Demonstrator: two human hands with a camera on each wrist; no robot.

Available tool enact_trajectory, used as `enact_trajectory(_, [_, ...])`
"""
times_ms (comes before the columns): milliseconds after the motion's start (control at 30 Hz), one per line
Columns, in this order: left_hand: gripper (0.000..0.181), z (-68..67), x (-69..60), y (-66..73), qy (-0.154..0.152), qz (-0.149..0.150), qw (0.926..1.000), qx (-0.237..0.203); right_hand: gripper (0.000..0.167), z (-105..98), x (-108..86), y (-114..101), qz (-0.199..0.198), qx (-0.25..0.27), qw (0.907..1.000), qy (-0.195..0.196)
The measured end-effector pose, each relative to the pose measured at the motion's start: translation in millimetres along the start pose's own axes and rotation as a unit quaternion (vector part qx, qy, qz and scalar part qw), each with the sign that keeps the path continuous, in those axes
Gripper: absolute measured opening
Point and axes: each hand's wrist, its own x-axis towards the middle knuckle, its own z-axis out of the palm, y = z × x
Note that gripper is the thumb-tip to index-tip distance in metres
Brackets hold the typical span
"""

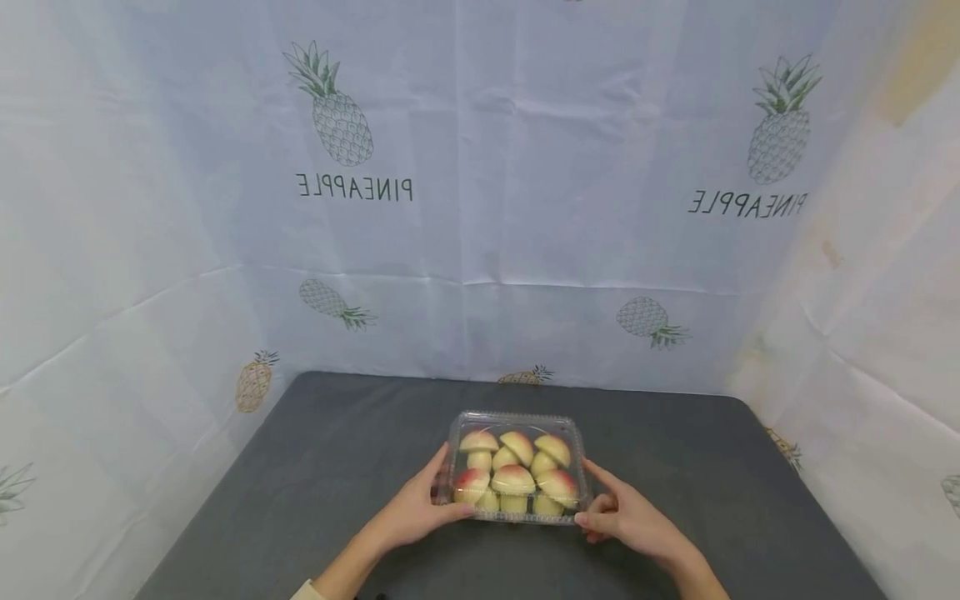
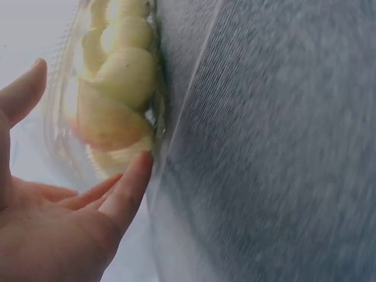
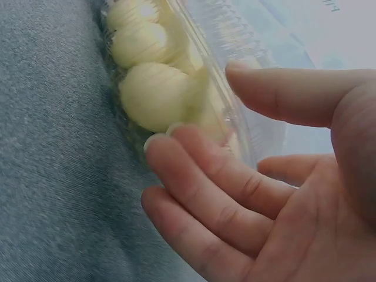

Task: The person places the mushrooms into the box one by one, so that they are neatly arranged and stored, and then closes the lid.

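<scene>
A clear plastic clamshell box [image 1: 517,416] sits on the dark grey table [image 1: 375,408], near its middle. Through the plastic show several mushroom-shaped pieces [image 1: 513,479], with red-and-yellow domed caps and pale stems, arranged in two rows. My left hand [image 1: 416,504] is at the box's left side, thumb near the front corner. In the left wrist view a fingertip touches the lower edge, while the thumb stands apart from the plastic. At the right side is my right hand [image 1: 633,517]. Its loosely bent fingers [image 3: 182,167] meet the lower side in the right wrist view, thumb beside the rim.
White cloth [image 1: 517,208] printed with pineapples hangs behind the table and along both sides. The table's rounded back edge [image 1: 637,389] lies close to the cloth. A pale sleeve [image 1: 307,591] shows at the left wrist.
</scene>
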Motion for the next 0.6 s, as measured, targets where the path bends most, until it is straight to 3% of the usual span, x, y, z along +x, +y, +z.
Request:
enact_trajectory(167, [0.1,-7.4,-6.2,2.1,-0.008,0.003,0.9999,0.01,0.08,-8.0,-5.9,-4.5,-0.007,-0.037,0.9992,0.014])
enact_trajectory(333, [0.082,-14.8,-9.2,1.3,0.0,0.007,0.9997,0.025,0.068,-13.5,-15.8,-10.2,0.001,-0.116,0.9908,0.069])
enact_trajectory(433, [0.071,-17.4,-9.7,0.6,0.02,0.009,0.9987,0.047,0.058,-12.7,-19.0,-12.4,0.015,-0.174,0.9768,0.123])
enact_trajectory(600, [0.065,-19.4,-9.1,0.0,0.08,0.008,0.9905,0.111,0.046,-7.1,-19.3,-14.1,0.031,-0.254,0.9439,0.209])
